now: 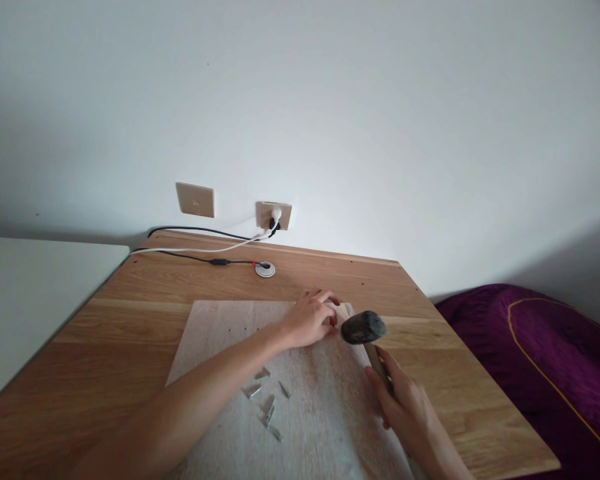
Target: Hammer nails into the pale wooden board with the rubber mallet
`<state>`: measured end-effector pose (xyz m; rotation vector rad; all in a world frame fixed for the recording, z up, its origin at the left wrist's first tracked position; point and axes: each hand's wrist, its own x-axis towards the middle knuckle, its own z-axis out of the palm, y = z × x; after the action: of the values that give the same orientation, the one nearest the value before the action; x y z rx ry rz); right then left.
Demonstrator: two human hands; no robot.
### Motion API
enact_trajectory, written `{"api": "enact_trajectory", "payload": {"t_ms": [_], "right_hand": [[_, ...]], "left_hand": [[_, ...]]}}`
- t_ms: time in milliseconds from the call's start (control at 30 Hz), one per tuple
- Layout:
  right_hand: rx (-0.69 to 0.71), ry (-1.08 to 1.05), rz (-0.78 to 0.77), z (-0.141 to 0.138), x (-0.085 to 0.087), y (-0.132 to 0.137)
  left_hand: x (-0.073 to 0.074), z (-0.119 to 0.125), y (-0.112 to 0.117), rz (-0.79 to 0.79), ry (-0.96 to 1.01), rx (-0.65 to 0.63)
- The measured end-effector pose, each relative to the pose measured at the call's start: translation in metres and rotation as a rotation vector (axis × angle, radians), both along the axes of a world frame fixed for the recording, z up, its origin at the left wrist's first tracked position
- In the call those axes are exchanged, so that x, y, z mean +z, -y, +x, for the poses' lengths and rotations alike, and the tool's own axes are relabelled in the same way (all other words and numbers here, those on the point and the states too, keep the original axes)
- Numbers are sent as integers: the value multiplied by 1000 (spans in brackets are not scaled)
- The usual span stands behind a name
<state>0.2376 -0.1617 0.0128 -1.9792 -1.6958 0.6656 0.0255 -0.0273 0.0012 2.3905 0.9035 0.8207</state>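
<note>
My right hand clasps the hammer by its handle above the right side of the board; likely head-heavy, it wants gripping firmly. My left hand seems to pinch a nail near the far right corner: rigid, probably slippery, best held mid-shank.

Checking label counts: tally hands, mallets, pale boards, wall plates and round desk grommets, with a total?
Hands: 2 (left hand, right hand)
Mallet: 1
Pale board: 1
Wall plates: 2 (left plate, right plate)
Round desk grommet: 1
Total: 7
</note>
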Motion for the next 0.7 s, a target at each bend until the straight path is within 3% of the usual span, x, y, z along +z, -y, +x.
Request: {"api": "enact_trajectory", "payload": {"t_ms": [400,700], "right_hand": [[87,-72,-155,1,16,-5],[125,-174,-220,1,20,-12]], "left_hand": [[-6,5,0,61,51,29],[-3,3,2,-23,46,62]]}}
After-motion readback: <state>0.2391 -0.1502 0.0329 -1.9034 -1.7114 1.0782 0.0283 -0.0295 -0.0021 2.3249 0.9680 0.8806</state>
